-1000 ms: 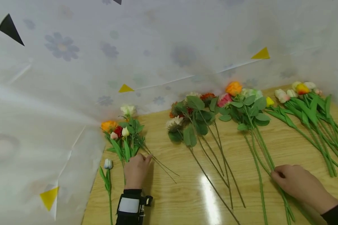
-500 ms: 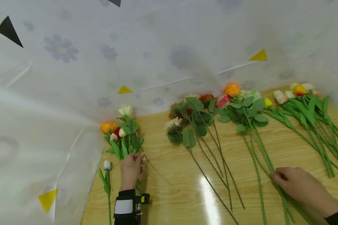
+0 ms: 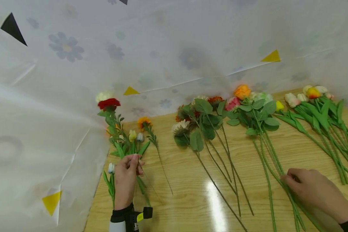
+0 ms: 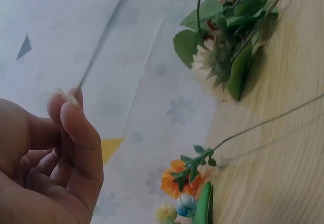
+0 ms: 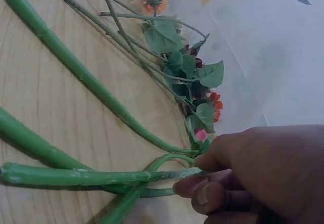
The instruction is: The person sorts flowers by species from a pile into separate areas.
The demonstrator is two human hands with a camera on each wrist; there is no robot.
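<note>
While both hands grip stems, flowers lie on the table.
Left hand holds a raised bunch; right hand pinches thick green stems.

- Soft, even, fairly bright light from overhead; shadows are faint.
- A white glare streak sits on the wooden table in the head view.
- The head view bends outward at its edges.
- The left wrist view is motion-blurred, its backdrop soft.
- The right wrist view blurs the near fingers.
</note>
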